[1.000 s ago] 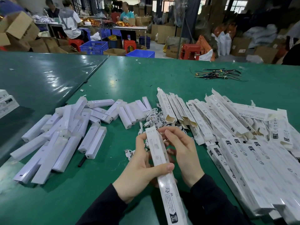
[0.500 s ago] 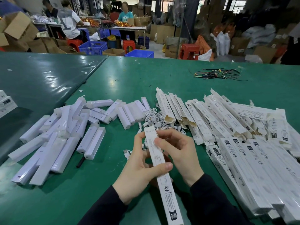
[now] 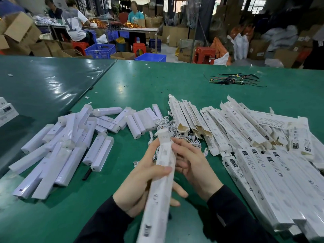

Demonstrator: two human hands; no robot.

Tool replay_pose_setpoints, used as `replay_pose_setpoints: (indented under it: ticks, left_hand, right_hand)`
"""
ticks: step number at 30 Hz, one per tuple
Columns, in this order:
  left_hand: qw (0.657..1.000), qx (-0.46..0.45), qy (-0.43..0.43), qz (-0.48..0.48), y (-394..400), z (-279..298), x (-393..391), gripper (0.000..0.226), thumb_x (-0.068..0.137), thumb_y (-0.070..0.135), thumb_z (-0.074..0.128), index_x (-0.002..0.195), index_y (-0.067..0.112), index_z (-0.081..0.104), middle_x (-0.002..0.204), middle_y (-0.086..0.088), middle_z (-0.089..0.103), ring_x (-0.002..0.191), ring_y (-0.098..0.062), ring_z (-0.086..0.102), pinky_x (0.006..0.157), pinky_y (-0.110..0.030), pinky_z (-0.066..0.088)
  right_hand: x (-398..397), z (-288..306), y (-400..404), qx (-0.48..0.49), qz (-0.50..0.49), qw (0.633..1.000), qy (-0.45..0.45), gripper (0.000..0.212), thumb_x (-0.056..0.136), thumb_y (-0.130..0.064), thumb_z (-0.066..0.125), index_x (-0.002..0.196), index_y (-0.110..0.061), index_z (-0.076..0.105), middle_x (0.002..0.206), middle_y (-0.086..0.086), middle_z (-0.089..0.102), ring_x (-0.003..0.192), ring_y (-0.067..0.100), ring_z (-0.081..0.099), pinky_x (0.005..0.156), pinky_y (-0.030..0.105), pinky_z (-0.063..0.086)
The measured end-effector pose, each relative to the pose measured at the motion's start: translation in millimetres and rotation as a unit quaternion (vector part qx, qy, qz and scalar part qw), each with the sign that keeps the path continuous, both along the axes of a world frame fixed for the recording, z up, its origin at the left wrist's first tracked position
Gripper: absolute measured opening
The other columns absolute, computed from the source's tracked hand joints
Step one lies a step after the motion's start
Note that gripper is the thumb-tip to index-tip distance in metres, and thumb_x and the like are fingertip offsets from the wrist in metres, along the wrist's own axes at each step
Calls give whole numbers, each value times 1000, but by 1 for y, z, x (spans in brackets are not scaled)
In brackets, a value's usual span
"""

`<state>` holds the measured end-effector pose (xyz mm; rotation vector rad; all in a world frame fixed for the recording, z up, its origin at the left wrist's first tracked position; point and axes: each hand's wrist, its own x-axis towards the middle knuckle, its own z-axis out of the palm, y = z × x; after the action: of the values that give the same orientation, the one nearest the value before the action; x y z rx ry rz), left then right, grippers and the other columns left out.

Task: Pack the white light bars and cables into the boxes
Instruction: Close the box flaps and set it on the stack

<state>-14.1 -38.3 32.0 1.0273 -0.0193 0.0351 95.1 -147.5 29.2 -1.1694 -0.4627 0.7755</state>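
A long white box (image 3: 160, 186) stands tilted in front of me, its far end flap up. My left hand (image 3: 140, 183) grips the box around its middle, thumb across the front. My right hand (image 3: 194, 165) holds the box's upper part from the right, fingertips on its edge. Several white light bars (image 3: 57, 151) lie heaped on the green table (image 3: 143, 85) to the left. A tangle of white cables (image 3: 164, 124) lies just beyond the box. Several flat and open-ended boxes (image 3: 254, 146) are stacked to the right.
Dark loose wires (image 3: 233, 80) lie at the far right of the table. A second darker table (image 3: 43, 81) adjoins on the left, with white boxes (image 3: 7, 109) at its left edge. People, stools, crates and cartons fill the background.
The box has tilted, its near end swinging left and down toward me. My right fingers slid from the top face to its right edge near the flap.
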Motion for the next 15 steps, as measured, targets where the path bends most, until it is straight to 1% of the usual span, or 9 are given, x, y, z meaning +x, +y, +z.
replay_pose_setpoints:
  ticks: [2, 4, 5, 6, 8, 10, 11, 13, 15]
  left_hand:
    - [999, -47, 9, -20, 1, 1, -1, 67, 79, 8, 45, 137, 42, 44, 118, -14, 67, 66, -39, 69, 46, -37, 58]
    - [994, -105, 4, -32, 1, 2, -2, 74, 71, 12, 49, 138, 45, 47, 120, -15, 66, 67, -40, 66, 44, -42, 57]
    - [991, -133, -1, -35, 1, 1, -2, 76, 67, 13, 54, 135, 47, 50, 122, -16, 64, 67, -39, 65, 44, -44, 57]
    - [987, -156, -8, -43, 0, 2, -2, 77, 63, 14, 61, 133, 47, 53, 125, -16, 62, 68, -39, 64, 44, -46, 57]
    - [983, -163, -9, -86, 1, -1, -1, 75, 60, 22, 71, 131, 41, 57, 121, -22, 63, 71, -40, 65, 47, -48, 57]
    - [989, -100, 19, -107, -3, -7, 6, 74, 64, 27, 69, 136, 20, 53, 102, -24, 69, 70, -39, 68, 51, -41, 59]
    - [996, -57, 36, -61, -6, -11, 11, 78, 68, 23, 63, 143, 17, 42, 97, -18, 73, 68, -37, 70, 50, -38, 58]
    - [996, 64, 33, 60, -12, -22, 17, 85, 76, 19, 59, 148, 47, 24, 117, 0, 71, 78, -32, 73, 56, -39, 60]
    - [978, 170, -7, 122, -21, -26, 15, 76, 81, 31, 66, 137, 66, 29, 141, 17, 53, 116, -19, 63, 90, -45, 56]
  right_hand:
    - [-2, 2, 0, 13, 47, 998, 38, 37, 78, -17, 73, 112, -6, 65, 98, 19, 67, 82, 21, 64, 77, 27, 54]
    - [-4, 3, -2, 23, 87, 993, 73, 45, 80, -19, 65, 122, -3, 62, 108, 42, 47, 97, 31, 53, 89, 33, 47]
    - [-5, 5, -4, 30, 105, 990, 89, 48, 81, -20, 64, 125, -2, 60, 104, 49, 35, 99, 33, 48, 88, 32, 47]
    - [-5, 6, -5, 39, 119, 987, 97, 46, 81, -20, 64, 124, -2, 62, 98, 42, 38, 95, 32, 51, 83, 30, 48]
    - [-4, 6, -7, 49, 131, 986, 94, 33, 82, -17, 63, 112, -5, 68, 91, 23, 61, 78, 24, 63, 75, 26, 52]
    - [-3, 6, -7, 29, 117, 990, 69, 24, 84, -15, 67, 105, -5, 68, 81, 8, 69, 57, 13, 63, 56, 18, 53]
    - [-3, 5, -5, 10, 98, 994, 55, 21, 83, -15, 72, 101, -5, 68, 75, 4, 69, 47, 8, 58, 44, 15, 48]
    - [-3, 2, -3, -25, 47, 998, 28, 18, 77, -18, 74, 93, -10, 70, 71, 2, 69, 48, 8, 59, 43, 17, 46]
    - [-2, -2, 0, -49, -6, 998, -28, 6, 79, -14, 75, 85, -16, 76, 77, 5, 73, 62, 12, 66, 56, 22, 51]
